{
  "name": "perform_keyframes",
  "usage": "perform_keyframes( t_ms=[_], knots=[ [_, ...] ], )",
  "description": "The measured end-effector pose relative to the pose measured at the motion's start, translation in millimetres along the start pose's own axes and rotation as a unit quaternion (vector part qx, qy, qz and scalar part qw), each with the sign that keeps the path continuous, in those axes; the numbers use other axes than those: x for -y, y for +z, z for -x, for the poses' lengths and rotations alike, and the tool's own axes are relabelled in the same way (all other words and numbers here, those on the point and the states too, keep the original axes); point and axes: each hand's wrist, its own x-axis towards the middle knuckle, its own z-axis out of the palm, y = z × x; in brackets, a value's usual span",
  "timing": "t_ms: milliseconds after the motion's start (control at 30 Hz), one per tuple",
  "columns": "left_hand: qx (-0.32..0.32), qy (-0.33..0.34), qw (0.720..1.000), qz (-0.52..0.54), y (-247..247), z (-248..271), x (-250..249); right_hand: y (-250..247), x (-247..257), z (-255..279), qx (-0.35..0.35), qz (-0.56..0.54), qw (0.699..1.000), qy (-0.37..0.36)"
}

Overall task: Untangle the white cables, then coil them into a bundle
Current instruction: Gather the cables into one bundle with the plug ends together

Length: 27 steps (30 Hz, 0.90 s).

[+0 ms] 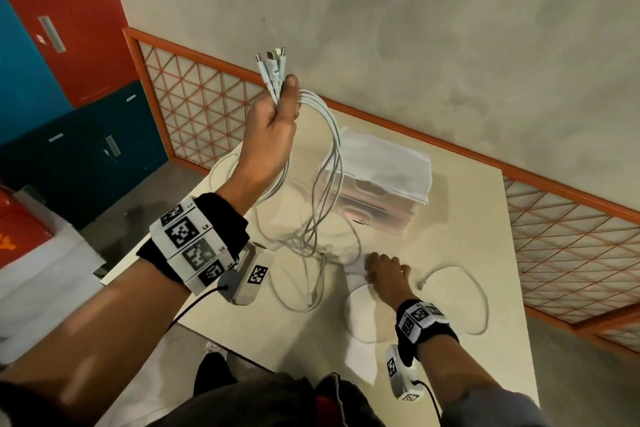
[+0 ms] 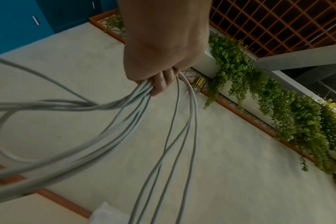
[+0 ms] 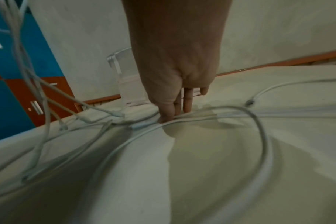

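Observation:
Several white cables hang in a tangle from my raised left hand down to the beige table. That hand grips them just below their plugs, which stick up above the fist. In the left wrist view the curled fingers hold the strands as they loop downward. Low on the table, my right hand has its fingers straight, the fingertips pressing on the cables lying there. One loose cable loop curves off to the right of that hand.
A clear box with a white folded cover stands at the back of the table, just behind the hanging cables. An orange lattice rail borders the table's far side. Red and blue lockers stand to the left. Green hanging plants show overhead.

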Motion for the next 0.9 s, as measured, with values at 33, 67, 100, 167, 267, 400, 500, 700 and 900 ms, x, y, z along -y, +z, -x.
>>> perform_keyframes(
  t_ms=[33,67,100,167,267,400,500,700,900],
  knots=[
    [0.002,0.004,1.0,0.0,-1,0,-1,-1,-2,1,0.005,0.001,1.0,0.012],
    [0.005,0.007,1.0,0.002,-1,0,-3,-3,-6,0,-0.006,-0.025,0.999,0.026],
    [0.009,0.011,1.0,0.006,0,1,-5,-5,-10,-2,-0.031,-0.075,0.996,0.037],
    [0.023,0.021,0.999,0.026,3,3,-12,-14,-20,-6,-0.104,-0.182,0.977,0.044],
    [0.059,0.039,0.996,0.049,16,6,-25,-36,-31,-6,-0.186,-0.298,0.935,0.054],
    [0.102,0.046,0.99,0.09,38,10,-42,-69,-41,5,-0.234,-0.358,0.901,0.066],
    [0.125,0.05,0.984,0.114,49,13,-48,-98,-48,18,-0.308,-0.375,0.873,0.05],
    [0.185,0.009,0.978,0.096,64,26,-27,-150,-60,28,-0.398,-0.427,0.812,-0.016],
    [0.371,-0.059,0.915,-0.149,66,40,28,-175,-20,41,-0.317,-0.552,0.765,-0.099]
  ],
)
